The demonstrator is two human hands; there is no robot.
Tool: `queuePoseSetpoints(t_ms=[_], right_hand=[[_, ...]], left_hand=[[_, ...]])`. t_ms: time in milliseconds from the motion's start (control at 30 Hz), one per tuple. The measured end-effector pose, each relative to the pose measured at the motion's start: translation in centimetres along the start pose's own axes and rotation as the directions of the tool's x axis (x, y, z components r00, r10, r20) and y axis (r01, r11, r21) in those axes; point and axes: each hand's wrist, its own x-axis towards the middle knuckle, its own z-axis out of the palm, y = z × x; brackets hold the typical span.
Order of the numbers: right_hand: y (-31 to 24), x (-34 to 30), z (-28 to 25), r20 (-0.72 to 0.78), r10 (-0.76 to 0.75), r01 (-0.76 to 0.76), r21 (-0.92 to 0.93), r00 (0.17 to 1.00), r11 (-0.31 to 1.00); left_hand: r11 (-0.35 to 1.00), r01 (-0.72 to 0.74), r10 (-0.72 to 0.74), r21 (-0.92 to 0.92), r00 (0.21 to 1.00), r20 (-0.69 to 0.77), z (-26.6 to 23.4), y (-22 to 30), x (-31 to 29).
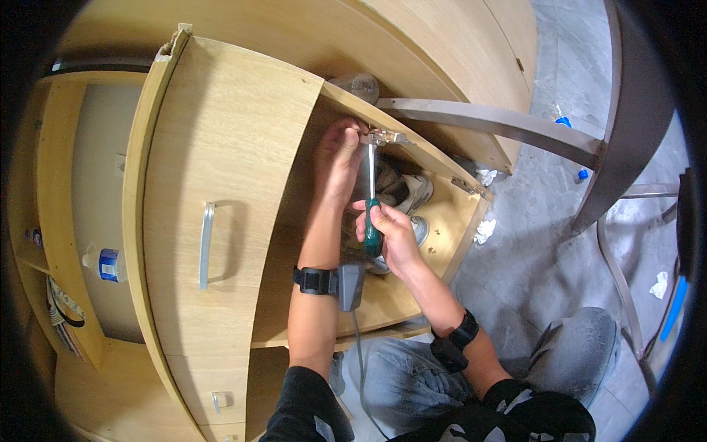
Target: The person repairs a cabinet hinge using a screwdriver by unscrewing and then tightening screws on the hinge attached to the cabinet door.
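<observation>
My right hand (395, 234) is closed round the dark green handle of a screwdriver (373, 230). Its metal shaft points away from me, and the tip meets a metal cabinet hinge (384, 138) on the inner face of the cabinet's side panel (420, 151). Curled at the hinge's left end, my left hand (339, 158) pinches it between thumb and fingers; the fingertips are partly hidden. Below the hinge, inside the open compartment, shoes (416, 191) lie partly behind my right hand and the screwdriver.
The wooden cabinet front (236, 140) with a metal handle (207, 247) stands left of my arms. A second hinge plate (464, 185) sits nearer the panel's end. A grey chair-like frame (501, 125) reaches in from the right. Crumpled paper (484, 231) lies on the grey floor.
</observation>
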Motion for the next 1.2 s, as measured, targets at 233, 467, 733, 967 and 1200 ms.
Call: queuePoseSetpoints(t_ms=[233, 467, 733, 967, 1200], right_hand=[[-0.6, -0.1, -0.2, -0.005, 0.000, 0.000, 0.027, 1.000, 1.000], [-0.4, 0.0, 0.2, 0.004, 0.021, -0.021, 0.043, 1.000, 0.999], [-0.1, 0.6, 1.6, 0.047, 0.024, -0.029, 0.113, 0.999, 0.993], [-0.2, 1.2, 2.7, 0.089, 0.067, -0.066, -0.006, 0.994, 0.998], [-2.1, 3.2, 2.5, 0.303, 0.209, -0.201, -0.057, 0.930, 0.978]], left_hand=[[0.999, 0.014, -0.014, 0.038, 1.000, -0.016, 1.0, 0.0, -0.1], [0.999, 0.028, -0.027, 0.032, 0.999, -0.033, 0.2, -0.2, -0.2], [0.932, 0.242, -0.182, 0.270, 0.956, -0.229, 0.6, 3.6, -5.4], [0.797, 0.481, -0.231, 0.366, 0.802, -0.552, -0.3, 5.2, -15.6], [0.908, 0.408, -0.400, -0.096, 0.776, -0.487, 0.8, 5.5, -16.8]])
